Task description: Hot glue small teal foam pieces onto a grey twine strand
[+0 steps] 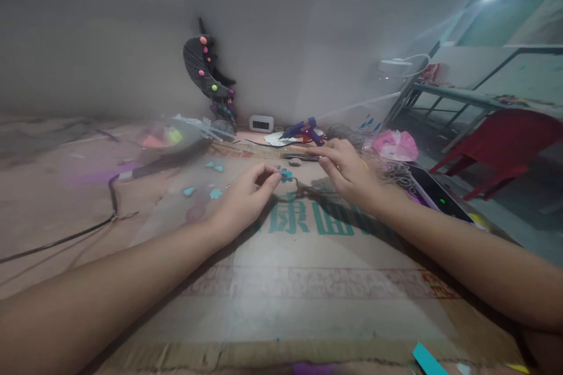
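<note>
Cardboard [281,319] stretches to its near edge [246,356]; left hand [241,199] pinches teal flower [287,175], right hand's [352,173] grip unclear.

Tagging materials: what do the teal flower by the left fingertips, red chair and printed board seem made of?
Teal flower: perhaps matte paper or foam; flattish petals, blurred. Red chair: probably smooth moulded plastic, continuous shell. Printed board: likely cardboard, slight sheen, ragged brown edge.
</note>
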